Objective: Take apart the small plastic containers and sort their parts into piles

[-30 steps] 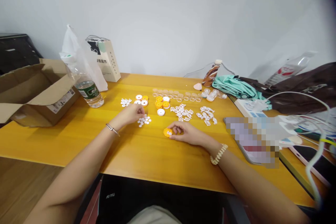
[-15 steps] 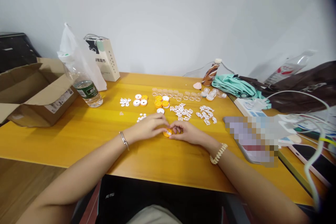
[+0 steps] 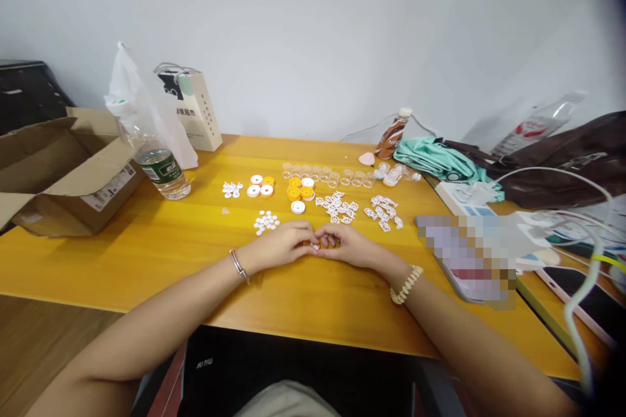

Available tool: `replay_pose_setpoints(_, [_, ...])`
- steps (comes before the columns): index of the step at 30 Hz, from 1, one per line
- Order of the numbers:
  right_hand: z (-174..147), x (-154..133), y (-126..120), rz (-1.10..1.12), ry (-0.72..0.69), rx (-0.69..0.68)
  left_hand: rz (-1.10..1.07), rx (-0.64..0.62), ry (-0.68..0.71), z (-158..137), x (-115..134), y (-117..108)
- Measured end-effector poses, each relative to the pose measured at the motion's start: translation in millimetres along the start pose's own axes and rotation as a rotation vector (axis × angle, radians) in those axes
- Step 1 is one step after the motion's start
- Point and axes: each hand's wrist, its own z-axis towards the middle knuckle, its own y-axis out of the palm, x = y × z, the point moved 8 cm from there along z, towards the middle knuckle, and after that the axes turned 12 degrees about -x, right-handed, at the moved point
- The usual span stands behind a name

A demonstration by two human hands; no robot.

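Note:
My left hand [image 3: 288, 241] and my right hand [image 3: 348, 245] meet over the table, fingertips closed on a small round orange-and-white plastic piece [image 3: 315, 246]. Most of that piece is hidden by the fingers. Just beyond them lies a white disc [image 3: 298, 207], in front of a cluster of orange and white round cases [image 3: 294, 193]. Small white round caps [image 3: 267, 221] are scattered beside my left hand. Past my right hand lie white openwork pieces [image 3: 337, 207], with a second group of white cut-out pieces [image 3: 384, 212] farther right.
Clear round cups [image 3: 332, 179] stand in a row at the back. On the left are a cardboard box [image 3: 98, 189] and a water bottle [image 3: 163, 172]. A brown drink bottle [image 3: 392, 135], teal cloth [image 3: 430, 155], a phone [image 3: 447, 273] and white cables [image 3: 581, 300] occupy the right.
My left hand has shifted slightly down and its fingers now cover more of the orange-and-white piece. More of the small white caps beside it show. My right hand stays nearly in place.

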Motion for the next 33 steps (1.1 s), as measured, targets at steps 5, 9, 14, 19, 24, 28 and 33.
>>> replay_pose_setpoints(5, [-0.4, -0.4, -0.3, -0.008, 0.010, 0.002, -0.053, 0.006, -0.024, -1.3, -4.6, -0.1])
replay_pose_setpoints(9, [0.3, 1.0, 1.1, 0.006, 0.013, -0.012, -0.072, 0.037, -0.029, -0.8, -8.8, -2.2])
replay_pose_setpoints(14, [1.0, 4.1, 1.1, 0.016, -0.009, -0.002, -0.060, 0.037, -0.036, 3.9, -11.3, -2.2])
replay_pose_setpoints(19, [1.6, 5.4, 1.2, 0.036, -0.004, -0.011, -0.024, 0.035, -0.037, 5.6, -10.0, 0.2])
replay_pose_setpoints(24, [2.3, 5.1, 0.9, 0.035, 0.002, -0.018, 0.015, 0.059, -0.009, 4.7, -8.2, -0.3])
replay_pose_setpoints(28, [2.0, 5.5, 0.2, 0.027, -0.010, 0.000, 0.138, 0.073, 0.032, 5.0, -4.6, -2.5])
replay_pose_setpoints(33, [1.5, 4.3, -0.1, 0.038, -0.018, 0.013, 0.240, 0.106, 0.027, 5.8, -1.9, -1.8])
